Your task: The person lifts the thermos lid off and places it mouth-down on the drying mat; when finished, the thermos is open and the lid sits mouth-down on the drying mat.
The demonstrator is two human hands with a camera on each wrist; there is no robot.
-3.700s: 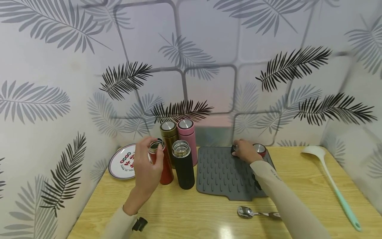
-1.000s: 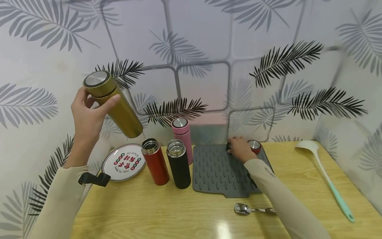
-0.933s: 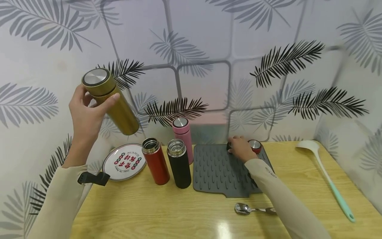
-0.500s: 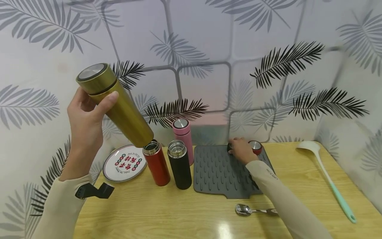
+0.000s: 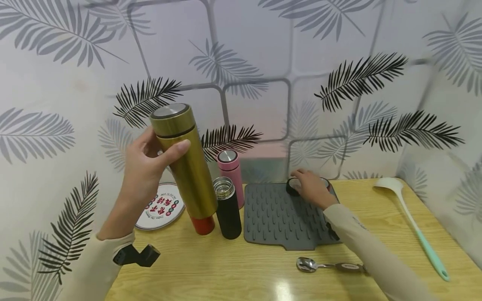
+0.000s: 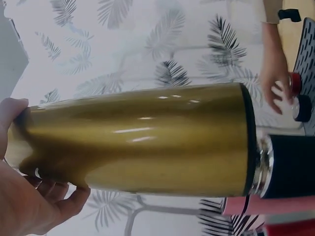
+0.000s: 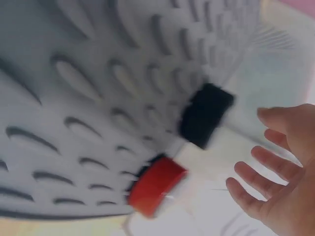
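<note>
My left hand (image 5: 144, 167) grips a gold thermos (image 5: 190, 175) just under its lid, thumb across the front. Capped and slightly tilted, the thermos hangs in the air and covers most of the lidless red thermos (image 5: 203, 225) behind it. Beside that stands a lidless black thermos (image 5: 229, 217) with a bare steel neck. My right hand (image 5: 314, 188) is over the grey ridged mat, fingers spread and relaxed. In the right wrist view a gap separates it from the black lid (image 7: 206, 115). A red lid (image 7: 157, 187) sits next to the black one on the mat.
A capped pink thermos (image 5: 235, 175) stands behind the black one. At the left, a white printed plate (image 5: 162, 209) lies by the wall. A spoon (image 5: 306, 264) lies in front of the mat (image 5: 263, 225), and a long ladle (image 5: 421, 234) at the right.
My left hand took the gold thermos from behind the red one and raised it left, then brought it right and lower, more upright. My right fingers have come off the black lid.
</note>
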